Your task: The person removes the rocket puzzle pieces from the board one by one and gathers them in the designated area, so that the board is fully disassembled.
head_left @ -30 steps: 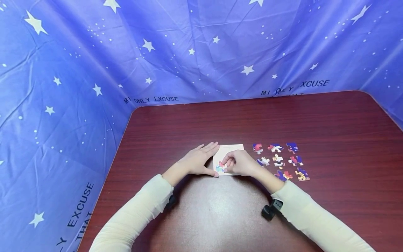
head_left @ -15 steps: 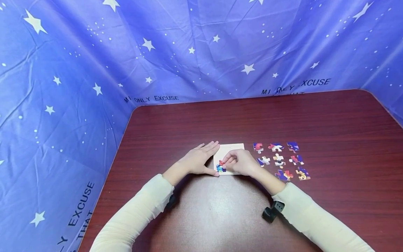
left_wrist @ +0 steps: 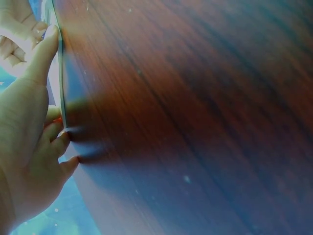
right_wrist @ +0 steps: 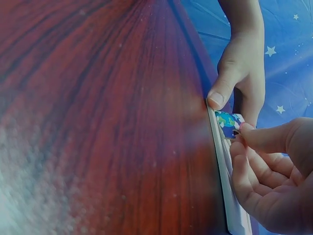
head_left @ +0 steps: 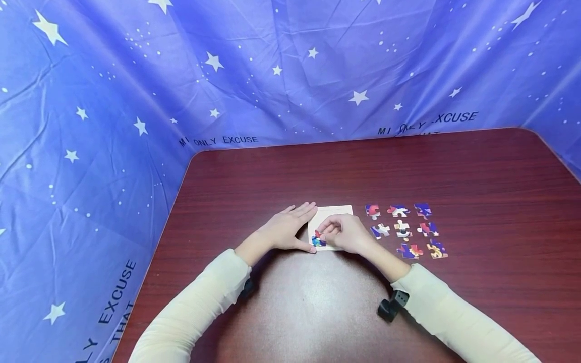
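A white puzzle board [head_left: 333,212] lies on the table, seen edge-on in both wrist views. In its near left corner is a jigsaw piece [head_left: 316,241] with blue, green and red on it; the right wrist view shows a globe-like print on the blue piece [right_wrist: 226,121]. My right hand [head_left: 344,234] reaches over the board, thumb and fingertips pinching the piece at its edge. My left hand [head_left: 289,228] rests along the board's left side, fingers extended, thumb at the near left corner. The right hand covers part of the board.
Right of the board, several loose jigsaw pieces [head_left: 402,230] lie in rough rows on the dark red wooden table [head_left: 254,176]. A blue curtain [head_left: 281,101] with white stars hangs behind and to the left. A black wrist camera [head_left: 391,305] sits below the right sleeve.
My right hand has shifted slightly left, still at the same corner. The piece there looks darker and clearer than a second ago. My left hand has stayed in place.
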Demonstrator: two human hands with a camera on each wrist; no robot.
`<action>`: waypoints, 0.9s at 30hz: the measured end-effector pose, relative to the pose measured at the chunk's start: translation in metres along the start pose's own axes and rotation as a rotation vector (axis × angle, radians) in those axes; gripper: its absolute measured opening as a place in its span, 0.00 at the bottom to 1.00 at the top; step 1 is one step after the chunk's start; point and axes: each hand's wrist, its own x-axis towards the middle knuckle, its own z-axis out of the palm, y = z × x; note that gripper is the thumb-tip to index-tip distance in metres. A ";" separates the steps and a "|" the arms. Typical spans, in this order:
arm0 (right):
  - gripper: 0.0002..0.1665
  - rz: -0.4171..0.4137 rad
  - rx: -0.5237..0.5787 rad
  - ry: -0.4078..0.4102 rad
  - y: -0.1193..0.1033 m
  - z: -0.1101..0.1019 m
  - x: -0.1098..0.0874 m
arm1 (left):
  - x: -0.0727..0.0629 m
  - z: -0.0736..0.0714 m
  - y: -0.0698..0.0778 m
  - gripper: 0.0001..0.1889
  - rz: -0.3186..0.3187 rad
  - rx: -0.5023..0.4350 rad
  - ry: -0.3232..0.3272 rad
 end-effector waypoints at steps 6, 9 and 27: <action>0.03 -0.029 -0.008 -0.014 -0.001 0.001 0.001 | 0.000 -0.001 0.000 0.56 0.001 0.001 0.000; 0.03 -0.044 -0.004 -0.017 -0.001 0.002 0.002 | 0.000 -0.001 0.000 0.56 0.003 -0.004 0.000; 0.05 0.039 -0.020 0.025 0.003 -0.011 -0.006 | 0.001 0.000 0.000 0.56 0.005 -0.004 0.005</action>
